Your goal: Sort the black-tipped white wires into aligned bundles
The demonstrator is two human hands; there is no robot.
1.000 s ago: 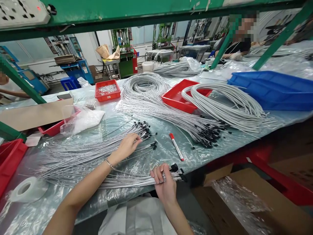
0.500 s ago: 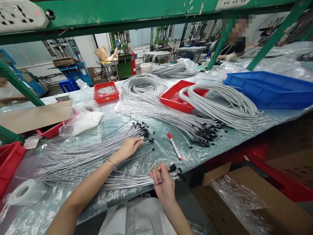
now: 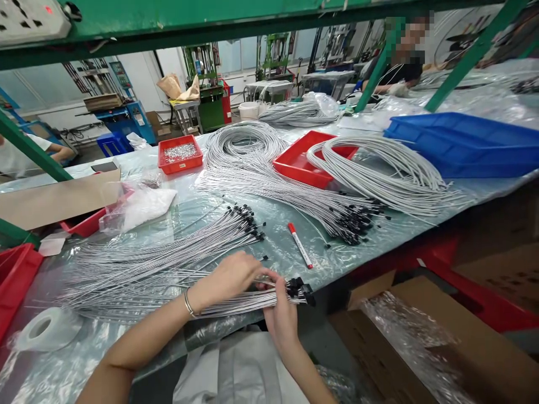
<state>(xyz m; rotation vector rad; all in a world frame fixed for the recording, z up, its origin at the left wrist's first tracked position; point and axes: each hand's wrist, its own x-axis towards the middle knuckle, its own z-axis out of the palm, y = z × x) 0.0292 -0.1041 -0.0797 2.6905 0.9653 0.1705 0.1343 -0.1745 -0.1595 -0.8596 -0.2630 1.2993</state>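
The right hand (image 3: 281, 314) is closed around a wire bundle (image 3: 248, 303) at the table's (image 3: 286, 255) near edge; the left hand (image 3: 229, 278), fingers curled, pinches wires onto it. A small red tray (image 3: 180, 153) holds metal bits; a bigger red tray (image 3: 301, 163) lies under wire coils (image 3: 379, 168); a blue bin (image 3: 463, 143) stands behind.

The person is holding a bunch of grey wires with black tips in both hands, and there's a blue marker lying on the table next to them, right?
Not quite: the marker is white with a red cap, not blue. The head view shows it. The rest holds: the left hand and right hand hold the bunch of grey wires with black tips.
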